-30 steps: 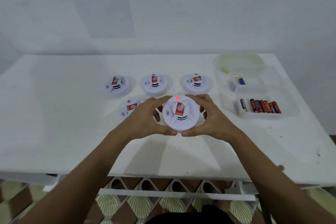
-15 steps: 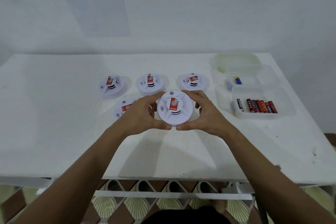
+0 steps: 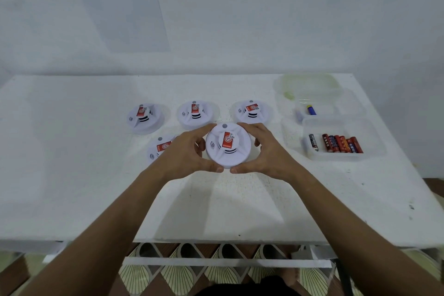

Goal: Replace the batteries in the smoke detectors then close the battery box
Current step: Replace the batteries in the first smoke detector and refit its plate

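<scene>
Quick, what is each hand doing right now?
Left hand: grips the left rim of the smoke detector.
Right hand: grips its right rim.

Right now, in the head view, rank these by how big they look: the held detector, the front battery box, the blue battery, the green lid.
1. Front battery box
2. Green lid, slightly smaller, though farther away, so unsure
3. Held detector
4. Blue battery

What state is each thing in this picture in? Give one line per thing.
Held smoke detector: gripped by both hands, indicator unlit.
Left hand: gripping detector.
Right hand: gripping detector.
Four other detectors: resting face up on table.
Battery box: open, batteries inside.
Lid: off, behind box.
</scene>
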